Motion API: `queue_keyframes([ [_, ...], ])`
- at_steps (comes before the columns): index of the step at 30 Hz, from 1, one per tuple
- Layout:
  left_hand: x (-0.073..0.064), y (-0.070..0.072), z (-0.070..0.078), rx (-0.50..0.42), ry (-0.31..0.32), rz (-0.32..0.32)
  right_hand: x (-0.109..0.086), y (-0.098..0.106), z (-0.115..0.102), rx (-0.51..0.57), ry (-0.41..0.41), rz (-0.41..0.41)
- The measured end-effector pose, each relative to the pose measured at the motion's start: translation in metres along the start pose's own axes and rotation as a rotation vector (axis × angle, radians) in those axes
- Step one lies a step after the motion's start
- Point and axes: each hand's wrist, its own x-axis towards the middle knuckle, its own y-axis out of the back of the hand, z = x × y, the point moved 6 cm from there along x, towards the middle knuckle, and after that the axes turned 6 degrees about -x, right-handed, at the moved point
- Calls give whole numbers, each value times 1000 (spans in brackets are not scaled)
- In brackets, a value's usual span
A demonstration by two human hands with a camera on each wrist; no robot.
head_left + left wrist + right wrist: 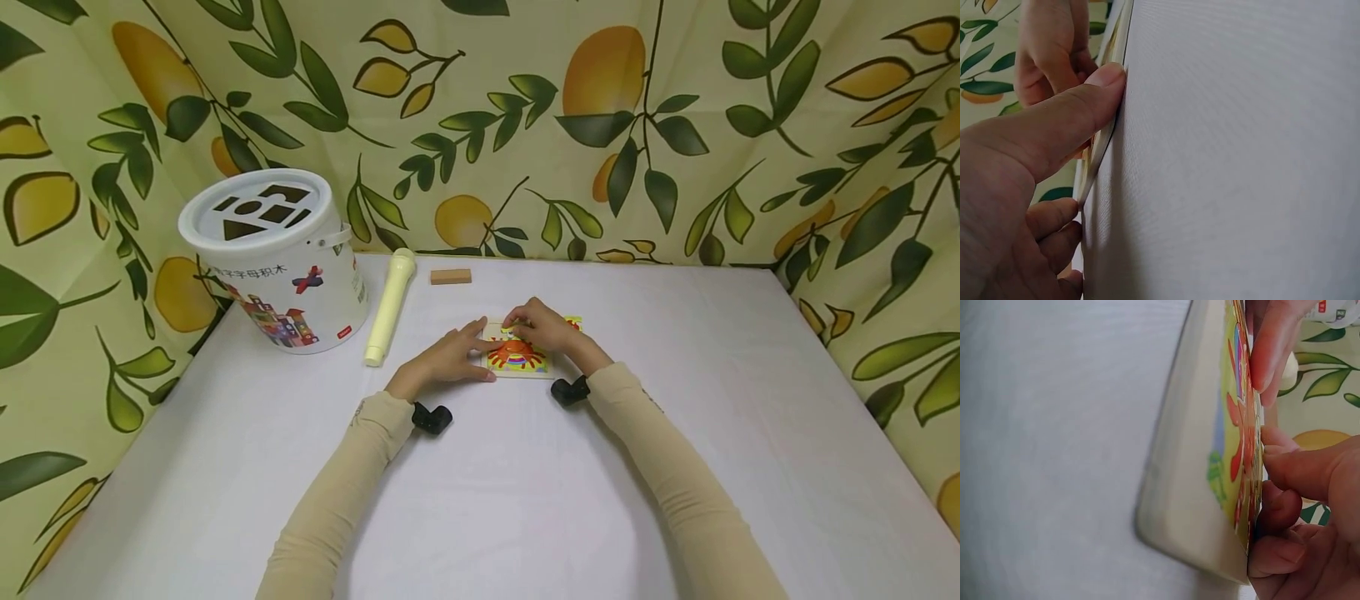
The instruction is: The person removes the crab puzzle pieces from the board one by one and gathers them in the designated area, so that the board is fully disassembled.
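A wooden puzzle board with a red crab picture lies flat on the table. My left hand holds its left side, the thumb at the near edge and a finger reaching over the picture. Above the crab, the fingertips of my right hand pinch a small puzzle piece at the board's surface; the fingers hide most of it. Partly behind the right hand shows a yellow and red piece. In the right wrist view the board's pale rim is seen edge-on, with both hands over the picture.
A white lidded bucket with shape holes in its top stands at the back left. Beside it lie a pale yellow stick-like tube and a small brown wooden block. A leaf-and-fruit patterned curtain borders the white table.
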Motion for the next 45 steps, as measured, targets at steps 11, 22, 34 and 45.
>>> queue_keyframes([
  [11,0,0,-1,-9,8,1,-1,4,1,33,-5,48],
  [22,4,-1,2,-6,2,3,-6,22,14,168,-103,78],
  [34,-2,-1,1,-19,9,-2,-56,81,87,196,-348,121],
  [45,-2,-5,0,-34,-9,-4,-71,69,116,110,-398,119],
])
